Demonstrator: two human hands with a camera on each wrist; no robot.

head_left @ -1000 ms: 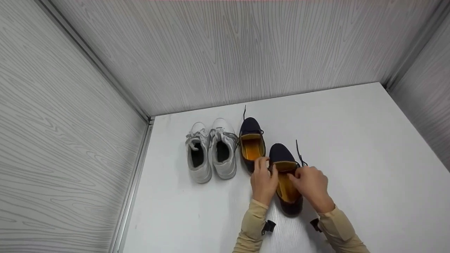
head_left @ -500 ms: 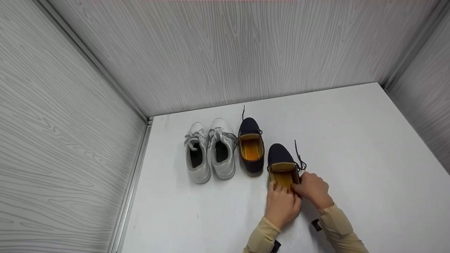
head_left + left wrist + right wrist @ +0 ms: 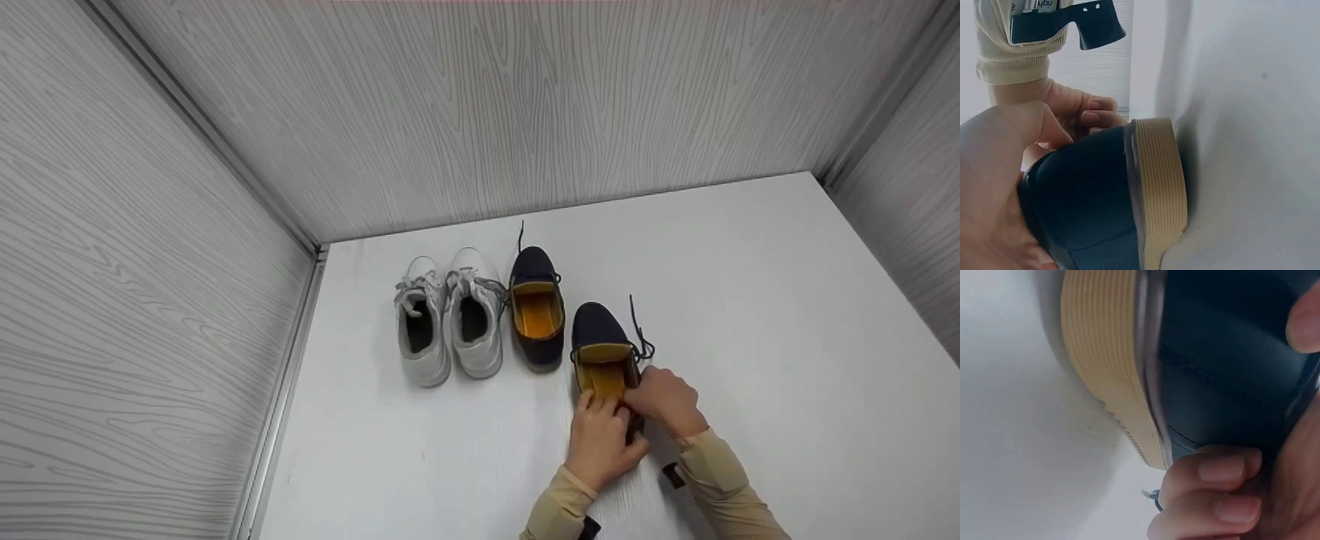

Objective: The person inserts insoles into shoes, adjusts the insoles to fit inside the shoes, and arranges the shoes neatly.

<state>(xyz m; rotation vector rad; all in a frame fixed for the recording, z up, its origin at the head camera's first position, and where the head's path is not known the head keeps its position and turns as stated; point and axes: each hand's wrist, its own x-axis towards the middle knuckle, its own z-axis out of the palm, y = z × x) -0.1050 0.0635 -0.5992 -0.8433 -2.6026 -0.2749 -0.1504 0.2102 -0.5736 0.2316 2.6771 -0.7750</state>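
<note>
In the head view a dark navy loafer (image 3: 596,322) with a yellow insole lies toe away, a thin lace trailing on its right. My left hand (image 3: 600,442) reaches over its heel, fingers inside the opening and thumb outside. The left wrist view shows that thumb against the navy heel (image 3: 1084,185), above the ribbed tan sole (image 3: 1159,180). With curled fingers outside, my right hand (image 3: 666,399) grips the loafer's right side, its thumb at the inner edge. Up close in the right wrist view, fingertips (image 3: 1224,469) press the shoe's side.
The matching loafer (image 3: 532,266) lies just left and farther back. Beside it stand two white sneakers, one left (image 3: 429,367) and one right (image 3: 484,358). The white tabletop (image 3: 750,300) is bordered by wood-grain panels (image 3: 480,112) at the back and sides.
My left hand has moved from the loafer's front left side back to its heel, fingers now inside. My right hand has slid slightly toward the heel. The shoes stay in place.
</note>
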